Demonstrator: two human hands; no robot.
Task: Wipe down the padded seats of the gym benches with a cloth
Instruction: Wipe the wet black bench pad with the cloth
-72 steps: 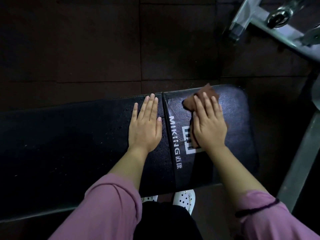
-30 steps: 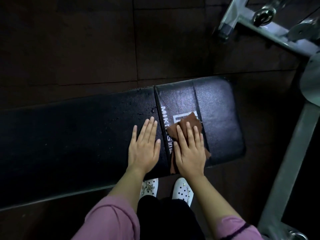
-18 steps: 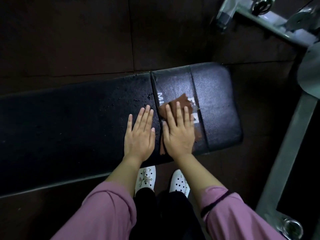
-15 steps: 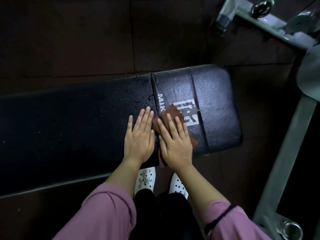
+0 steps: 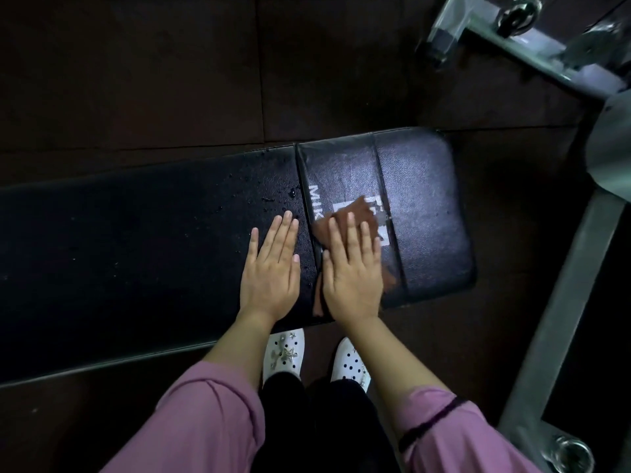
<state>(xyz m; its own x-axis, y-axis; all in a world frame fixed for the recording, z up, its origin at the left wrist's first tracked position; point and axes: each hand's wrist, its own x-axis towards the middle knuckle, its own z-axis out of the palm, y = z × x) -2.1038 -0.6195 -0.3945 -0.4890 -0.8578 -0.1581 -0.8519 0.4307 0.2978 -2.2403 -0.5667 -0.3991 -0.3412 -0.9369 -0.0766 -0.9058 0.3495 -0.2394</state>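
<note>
Pressing brown cloth [image 5: 355, 218] over white "MIIK" lettering [image 5: 314, 202], right hand [image 5: 353, 274] flat-fingered; left hand [image 5: 271, 268] flat.

Readable text, one item: white capitals "MIK" printed on the black bench pad [image 5: 423, 206], centre of the frame, just right of the pad's seam, running top to bottom. The word's lower letters are hidden under the brown cloth [image 5: 351, 218]. Right of it, a white block logo, partly covered by the same cloth; its form cannot be read. No other lettering or numbers legible.
</note>
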